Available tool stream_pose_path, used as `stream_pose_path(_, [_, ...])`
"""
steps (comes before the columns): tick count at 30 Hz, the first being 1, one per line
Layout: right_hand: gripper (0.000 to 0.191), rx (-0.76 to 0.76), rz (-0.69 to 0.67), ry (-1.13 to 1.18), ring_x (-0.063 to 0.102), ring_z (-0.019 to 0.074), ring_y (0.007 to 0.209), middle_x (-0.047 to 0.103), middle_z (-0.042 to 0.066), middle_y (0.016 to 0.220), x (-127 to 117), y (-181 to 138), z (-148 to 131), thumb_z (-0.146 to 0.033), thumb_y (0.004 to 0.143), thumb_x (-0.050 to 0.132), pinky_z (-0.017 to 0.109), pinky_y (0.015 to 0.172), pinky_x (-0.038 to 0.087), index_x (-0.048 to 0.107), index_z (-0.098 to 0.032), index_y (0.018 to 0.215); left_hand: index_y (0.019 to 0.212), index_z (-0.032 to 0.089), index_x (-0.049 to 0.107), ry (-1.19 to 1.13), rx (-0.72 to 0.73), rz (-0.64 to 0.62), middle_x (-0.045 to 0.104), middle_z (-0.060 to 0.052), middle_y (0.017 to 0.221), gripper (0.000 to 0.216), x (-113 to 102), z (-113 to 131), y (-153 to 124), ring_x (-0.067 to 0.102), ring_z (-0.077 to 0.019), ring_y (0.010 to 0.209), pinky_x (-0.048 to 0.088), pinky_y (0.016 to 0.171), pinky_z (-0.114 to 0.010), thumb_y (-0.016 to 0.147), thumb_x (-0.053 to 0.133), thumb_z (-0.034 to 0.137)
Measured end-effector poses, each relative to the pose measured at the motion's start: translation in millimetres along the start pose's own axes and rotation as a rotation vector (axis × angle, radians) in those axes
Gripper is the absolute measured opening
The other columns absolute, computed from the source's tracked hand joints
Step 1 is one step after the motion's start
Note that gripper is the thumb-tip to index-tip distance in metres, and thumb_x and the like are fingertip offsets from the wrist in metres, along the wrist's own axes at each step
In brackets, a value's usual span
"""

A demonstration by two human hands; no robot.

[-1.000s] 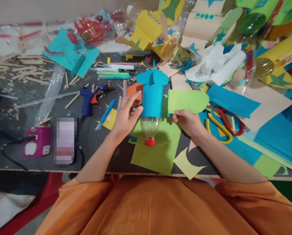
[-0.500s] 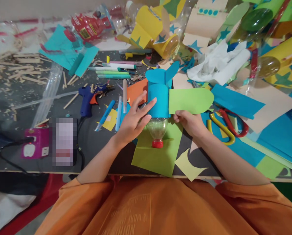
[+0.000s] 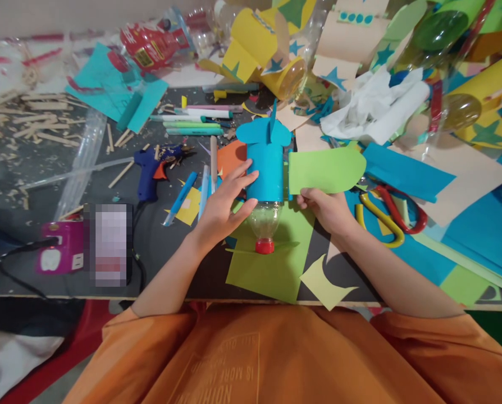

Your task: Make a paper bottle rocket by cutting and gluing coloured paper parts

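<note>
A clear plastic bottle (image 3: pixel 263 219) with a red cap lies cap toward me, wrapped in blue paper (image 3: pixel 265 168). Blue paper fins (image 3: pixel 272 132) stick out at its far end. My left hand (image 3: pixel 226 202) rests on the wrap's left side with its fingers spread. Between the thumb and fingers of my right hand (image 3: pixel 324 207) is the lower edge of a light green paper piece (image 3: pixel 327 171), rounded at its right end. A narrow gap shows between that piece and the wrap. Orange paper (image 3: pixel 231 157) is partly hidden behind my left hand.
A blue glue gun (image 3: pixel 147 168), markers (image 3: pixel 198 123) and wooden sticks (image 3: pixel 49 118) lie to the left, near a blurred phone (image 3: pixel 110 244). Red and yellow-handled scissors (image 3: pixel 392 216) lie right. Decorated bottles (image 3: pixel 255 45) and paper scraps crowd the back. Green paper (image 3: pixel 272 275) lies beneath the bottle.
The wrapped bottle has rolled and shifted slightly left under my left hand, turning its fins. A gap has opened between it and the green piece, which my right hand still pinches.
</note>
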State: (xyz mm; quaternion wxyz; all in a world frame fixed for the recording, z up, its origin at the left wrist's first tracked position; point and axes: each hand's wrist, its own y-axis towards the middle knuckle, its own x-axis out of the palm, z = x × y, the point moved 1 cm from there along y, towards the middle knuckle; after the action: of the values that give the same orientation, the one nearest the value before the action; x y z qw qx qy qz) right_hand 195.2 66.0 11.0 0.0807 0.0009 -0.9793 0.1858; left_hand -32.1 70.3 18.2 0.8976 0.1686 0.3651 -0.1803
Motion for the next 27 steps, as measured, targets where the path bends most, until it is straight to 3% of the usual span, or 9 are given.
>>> stream_pose_path(27, [0.016,-0.013,-0.088,-0.031,0.057,0.0129,0.053,0.06,-0.001,0.052,-1.5,1.3,2.5,-0.026,0.069,0.065,0.03,0.059,0.05,0.061,-0.021,0.054,0.142,0.033,0.047,0.02,0.028,0.011,0.046,-0.005,0.157,0.044,-1.5,-0.2,-1.6,0.043,-0.03,0.145,0.056,0.104,-0.043,0.101,0.044,0.049])
